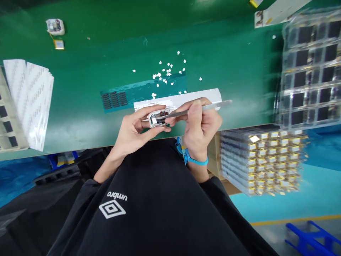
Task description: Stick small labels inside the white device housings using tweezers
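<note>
My left hand (pixel 134 132) pinches a small white device housing (pixel 157 118) by its sides, near the table's front edge. Its open face shows a circuit board with dark and silvery parts. Metal tweezers (pixel 210 106) are gripped in my right hand (pixel 198 124), their tips reaching into the housing. What the tips touch is too small to make out. Beneath the hands lies a white strip of paper (pixel 197 97), partly covered by them. Around my right wrist runs a blue strap (pixel 195 161).
Small white stickers (pixel 167 73) lie scattered on the green table (pixel 85 78), near a sheet of black pads (pixel 114 100). Another white housing (pixel 55 27) with a battery (pixel 59 44) sits far left. White printed sheets (pixel 36 96), clear trays (pixel 314 74) and stacked batteries (pixel 271 160) flank the sides.
</note>
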{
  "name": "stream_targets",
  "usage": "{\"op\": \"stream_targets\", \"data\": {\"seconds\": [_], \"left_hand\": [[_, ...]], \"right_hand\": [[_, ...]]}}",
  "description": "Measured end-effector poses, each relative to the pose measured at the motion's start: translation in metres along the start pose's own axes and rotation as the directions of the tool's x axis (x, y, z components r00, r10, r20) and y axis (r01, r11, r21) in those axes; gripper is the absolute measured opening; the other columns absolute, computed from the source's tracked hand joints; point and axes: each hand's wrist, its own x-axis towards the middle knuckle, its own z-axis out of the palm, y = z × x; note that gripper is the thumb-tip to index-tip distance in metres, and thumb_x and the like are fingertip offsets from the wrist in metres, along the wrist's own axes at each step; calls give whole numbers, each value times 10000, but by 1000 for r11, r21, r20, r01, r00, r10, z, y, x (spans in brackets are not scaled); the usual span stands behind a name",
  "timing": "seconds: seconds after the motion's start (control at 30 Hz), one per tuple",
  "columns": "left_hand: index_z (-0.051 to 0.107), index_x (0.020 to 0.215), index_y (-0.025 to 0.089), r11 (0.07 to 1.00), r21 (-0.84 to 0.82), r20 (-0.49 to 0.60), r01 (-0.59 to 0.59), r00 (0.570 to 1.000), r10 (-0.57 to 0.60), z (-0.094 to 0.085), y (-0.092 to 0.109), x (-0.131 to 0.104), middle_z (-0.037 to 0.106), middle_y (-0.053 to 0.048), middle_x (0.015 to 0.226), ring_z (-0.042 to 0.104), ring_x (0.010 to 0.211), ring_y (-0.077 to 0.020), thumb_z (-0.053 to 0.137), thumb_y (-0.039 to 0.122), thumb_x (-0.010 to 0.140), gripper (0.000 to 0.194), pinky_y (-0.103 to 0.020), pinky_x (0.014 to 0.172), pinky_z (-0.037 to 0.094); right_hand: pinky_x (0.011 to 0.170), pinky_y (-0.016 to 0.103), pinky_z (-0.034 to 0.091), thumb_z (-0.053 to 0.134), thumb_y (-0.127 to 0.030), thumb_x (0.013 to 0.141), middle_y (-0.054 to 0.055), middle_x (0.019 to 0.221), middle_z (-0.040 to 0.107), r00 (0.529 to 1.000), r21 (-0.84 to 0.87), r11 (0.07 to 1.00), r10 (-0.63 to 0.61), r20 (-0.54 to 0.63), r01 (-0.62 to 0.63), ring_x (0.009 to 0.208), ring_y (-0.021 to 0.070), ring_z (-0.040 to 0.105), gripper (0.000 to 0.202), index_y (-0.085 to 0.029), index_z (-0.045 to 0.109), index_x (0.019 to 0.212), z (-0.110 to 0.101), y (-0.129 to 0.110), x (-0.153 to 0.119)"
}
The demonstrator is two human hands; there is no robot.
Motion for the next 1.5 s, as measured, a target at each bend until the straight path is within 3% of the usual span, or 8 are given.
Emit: {"op": "stream_targets", "data": {"seconds": [0.2,0.47,0.8,1.0,1.23,1.33,1.5], "left_hand": [[736,1398,264,999,51,-75,2,997,1,2,1,-3,818,-93,1319,879,932,-253,847,484,985,481,-356,916,756],[719,1437,261,992,121,-116,-18,993,32,9,10,-7,839,-75,1252,878,977,-273,830,403,1013,461,-384,923,763],[714,1441,263,994,112,-122,-16,992,30,11,13,-8,827,-76,1295,875,991,-263,829,413,1013,468,-377,950,758],[739,1416,248,998,52,-134,-48,989,54,12,12,-8,836,-66,1280,877,983,-252,854,292,994,439,-339,937,755],[774,1379,241,996,2,-150,-87,985,87,14,13,-6,852,-43,1236,880,947,-229,853,166,964,429,-266,886,741],[778,1384,245,995,-17,-135,-93,987,90,13,13,-7,851,-47,1239,880,941,-233,791,172,1011,380,-279,881,739],[795,1381,269,994,-24,-151,-106,983,101,11,11,-8,848,-57,1257,878,978,-285,733,280,1067,321,-365,881,745]], "right_hand": [[685,368,658,626,-554,1096,-1,800,714,992,32,992,-121,-35,122,704,196,744,337,-323,762,893,3,-1,-2],[736,435,712,588,-739,1044,32,803,712,999,-82,996,-26,-33,23,830,270,805,447,-330,698,899,2,2,-3],[723,435,689,587,-734,1045,25,817,707,1000,-77,997,-29,6,29,855,271,795,420,-354,703,910,0,2,-1],[707,393,719,656,-661,1048,5,769,704,997,9,997,-75,-1,75,743,226,781,383,-327,735,877,2,3,1],[602,302,689,631,-517,1108,-28,757,719,974,34,974,-224,16,223,624,164,751,314,-304,759,917,4,7,5],[547,262,643,611,-456,1129,-29,769,719,961,16,961,-276,18,276,633,149,753,299,-278,763,943,4,6,4],[562,293,645,599,-465,1133,-25,799,725,956,-55,955,-292,-8,291,634,152,743,296,-299,755,944,3,7,1]]}}
